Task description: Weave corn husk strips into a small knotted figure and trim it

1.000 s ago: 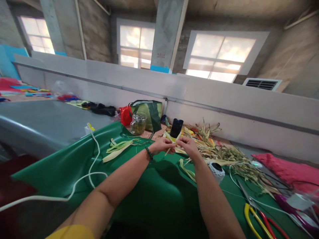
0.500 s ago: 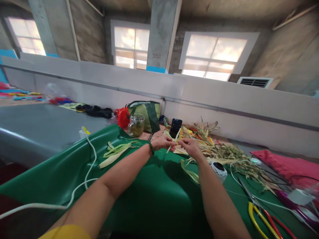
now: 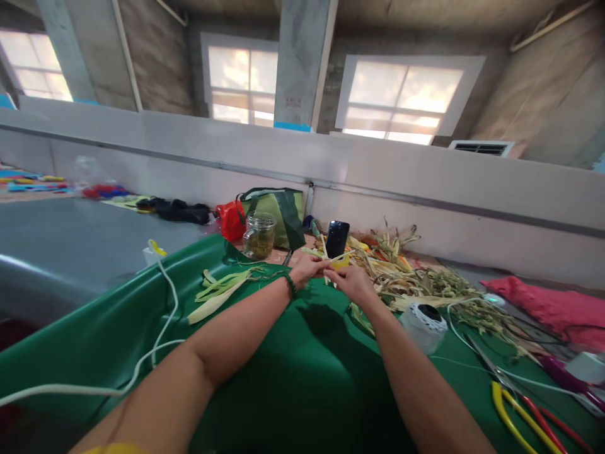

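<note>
My left hand (image 3: pixel 305 268), with a dark green bead bracelet at the wrist, pinches pale corn husk strips (image 3: pixel 324 247) that cross one another. My right hand (image 3: pixel 353 282) meets it, fingers closed on the same strips; the exact grip is too small to make out. Left of my hands lie green and cream corn husks (image 3: pixel 220 291) on the green sheet (image 3: pixel 283 372). Another green husk (image 3: pixel 362 320) is partly hidden by my right forearm. Just behind my hands a dark phone (image 3: pixel 337 238) stands upright.
Dried husks and plant stems (image 3: pixel 439 284) spread at the right. Nearby are a thread spool (image 3: pixel 425 331) and scissors (image 3: pixel 508 384) with yellow and red handles. A glass mug (image 3: pixel 259 236) and a green bag (image 3: pixel 278 214) stand behind. A white cable (image 3: pixel 163 315) runs across the left.
My hands have drawn closer together, and the strips between them have turned, one now lying flatter. The view has shifted slightly, showing more of the spool.
</note>
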Motion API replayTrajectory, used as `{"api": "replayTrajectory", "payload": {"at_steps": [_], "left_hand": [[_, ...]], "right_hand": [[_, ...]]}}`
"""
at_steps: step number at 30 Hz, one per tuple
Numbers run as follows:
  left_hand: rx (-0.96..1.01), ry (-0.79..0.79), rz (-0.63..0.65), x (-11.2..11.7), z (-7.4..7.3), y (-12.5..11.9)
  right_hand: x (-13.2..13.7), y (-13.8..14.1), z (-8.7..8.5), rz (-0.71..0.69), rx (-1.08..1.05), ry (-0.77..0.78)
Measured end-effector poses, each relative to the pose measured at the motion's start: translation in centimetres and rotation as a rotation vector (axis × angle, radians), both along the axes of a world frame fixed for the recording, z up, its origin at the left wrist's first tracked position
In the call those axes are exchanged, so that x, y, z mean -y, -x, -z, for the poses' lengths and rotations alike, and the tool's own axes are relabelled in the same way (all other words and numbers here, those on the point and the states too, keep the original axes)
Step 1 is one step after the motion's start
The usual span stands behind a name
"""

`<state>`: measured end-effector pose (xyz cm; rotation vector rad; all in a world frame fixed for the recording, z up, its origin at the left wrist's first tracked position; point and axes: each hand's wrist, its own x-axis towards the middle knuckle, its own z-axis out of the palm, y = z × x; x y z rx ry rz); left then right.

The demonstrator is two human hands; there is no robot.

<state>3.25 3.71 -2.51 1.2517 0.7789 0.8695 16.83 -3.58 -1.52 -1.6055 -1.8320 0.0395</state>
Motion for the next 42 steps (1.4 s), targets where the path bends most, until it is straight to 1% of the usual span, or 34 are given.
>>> {"api": "replayTrajectory", "payload": {"at_steps": [2, 5, 7, 9, 11, 13, 15, 16, 17, 18, 19, 21, 22, 23, 24, 25, 27, 28, 30, 32, 35, 36, 38, 40, 42], "left_hand": [[0.058, 0.044, 0.011, -0.1, -0.2, 0.1], [0.115, 0.07, 0.036, 0.0, -0.4, 0.3], [0.145, 0.088, 0.006, 0.0, -0.6, 0.5], [0.173, 0.104, -0.033, -0.1, -0.9, 0.7], [0.183, 0.099, -0.054, -0.4, -1.2, 1.1], [0.151, 0.084, -0.026, -0.6, -1.4, 1.4], [0.089, 0.092, 0.036, -0.7, -1.6, 1.7], [0.065, 0.102, 0.066, -0.7, -1.7, 1.8], [0.051, 0.11, 0.089, -0.7, -1.7, 1.8], [0.048, 0.114, 0.101, -0.6, -1.7, 1.9], [0.053, 0.107, 0.106, -0.5, -1.7, 1.9], [0.045, 0.065, 0.135, -0.2, -1.7, 1.9], [0.028, 0.035, 0.161, -0.1, -1.6, 1.8], [0.01, -0.001, 0.188, 0.1, -1.6, 1.8], [-0.009, -0.038, 0.212, 0.2, -1.6, 1.8], [-0.027, -0.075, 0.234, 0.3, -1.6, 1.8], [-0.054, -0.155, 0.268, 0.4, -1.7, 1.9], [-0.064, -0.194, 0.278, 0.4, -1.8, 2.0], [-0.076, -0.249, 0.285, 0.3, -1.9, 2.3], [-0.083, -0.253, 0.274, 0.2, -2.0, 2.5], [-0.096, -0.154, 0.212, 0.2, -1.9, 2.4], [-0.096, -0.109, 0.181, 0.2, -1.7, 2.3], [-0.084, -0.045, 0.144, 0.4, -1.4, 1.8], [-0.061, -0.056, 0.158, 0.7, -1.2, 1.4], [-0.052, -0.118, 0.198, 0.9, -1.0, 1.1]], "right_hand": [[-0.4, 0.3, 0.6, -0.048, -0.047, 0.057], [-0.7, 0.8, 0.9, -0.169, -0.173, 0.106], [-0.5, 1.1, 0.8, -0.215, -0.211, 0.109], [-0.2, 1.3, 0.5, -0.249, -0.207, 0.09], [0.1, 1.1, 0.1, -0.294, -0.198, 0.106], [0.3, 0.2, -0.3, -0.346, -0.196, 0.178], [0.3, -0.9, -0.6, -0.372, -0.192, 0.28], [0.3, -1.3, -0.8, -0.353, -0.188, 0.312], [0.3, -1.7, -1.0, -0.312, -0.18, 0.311], [0.3, -1.8, -1.1, -0.251, -0.171, 0.265], [0.4, -1.8, -1.3, -0.178, -0.162, 0.168], [0.6, -1.6, -1.6, -0.06, -0.119, -0.108], [0.6, -1.4, -1.8, -0.034, -0.085, -0.234], [0.7, -1.2, -1.8, -0.035, -0.047, -0.311], [0.7, -1.2, -1.9, -0.059, -0.009, -0.319], [0.7, -1.2, -1.8, -0.102, 0.023, -0.265], [0.6, -1.6, -1.6, -0.178, 0.035, -0.08], [0.5, -1.8, -1.4, -0.204, 0.016, -0.002], [0.2, -2.4, -1.1, -0.245, -0.058, 0.085], [-0.1, -2.9, -0.9, -0.296, -0.145, 0.142], [-0.5, -3.3, -0.5, -0.337, -0.199, 0.231], [-0.6, -3.3, -0.4, -0.323, -0.19, 0.235], [-0.9, -3.2, -0.4, -0.284, -0.178, 0.182], [-1.0, -2.8, -0.4, -0.254, -0.22, 0.089], [-1.1, -2.2, -0.4, -0.232, -0.306, 0.02]]}}
